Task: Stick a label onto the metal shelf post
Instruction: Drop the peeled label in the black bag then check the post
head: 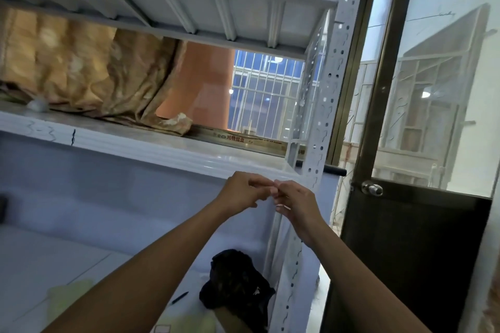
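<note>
A: Hands?

B: Left hand (240, 192) and right hand (295, 203) are raised, with the fingertips meeting in front of the white shelf edge (162, 149). The fingers on both are curled in. Thumbs and forefingers are drawn together as in a pinch.

A: Pinching what?

B: Cannot tell. The spot where the tips meet is blurred and small. A label may be there, but none is distinct.

A: The post?

B: The metal shelf post (324, 105) is pale and punched with holes. It stands just right of the right hand's fingers, running up above them and down past the wrist. No finger is seen touching it.

A: Anything else around the fingers?

B: Above and to the left of them, crumpled tan fabric (81, 67) lies on the shelf. Well below them there is a black cloth bundle (235, 284), with a dark pen (180, 298) to its left. To the right of the fingers, beyond the post, is a glass door (433, 89) with a round metal knob (372, 189) about level with them.
</note>
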